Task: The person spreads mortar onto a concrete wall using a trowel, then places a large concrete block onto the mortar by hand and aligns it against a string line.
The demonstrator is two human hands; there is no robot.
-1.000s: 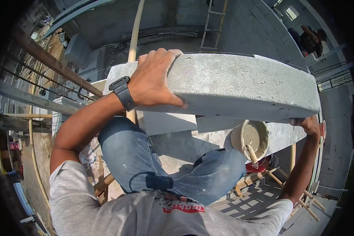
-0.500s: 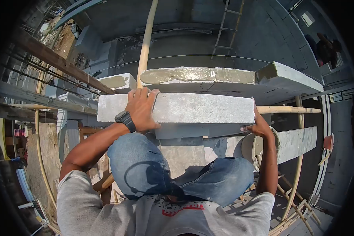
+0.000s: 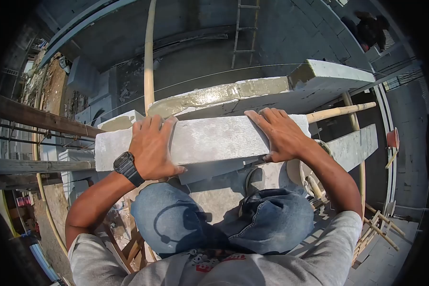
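A long pale concrete block (image 3: 214,138) lies across in front of my knees. Both hands grip it over its top. My left hand (image 3: 150,145), with a black watch at the wrist, wraps the block left of its middle, thumb on the near side. Toward the right end, my right hand (image 3: 281,131) clasps it the same way, fingers over the far edge. Just beyond the block runs a wall course with wet grey mortar (image 3: 219,95) spread along its top. At that course's right end stands another block (image 3: 341,71), with mortar on its end face.
A taut string (image 3: 233,71) runs above the wall. Bamboo poles (image 3: 149,52) rise behind it and at the right. A bucket (image 3: 298,172) stands by my right knee. Wooden beams (image 3: 43,114) jut in from the left. A ladder (image 3: 245,28) leans below; another person (image 3: 367,31) is at upper right.
My right hand has shifted from the block's right end to over its top. The view has turned, and the block now slants, its left end lower in view.
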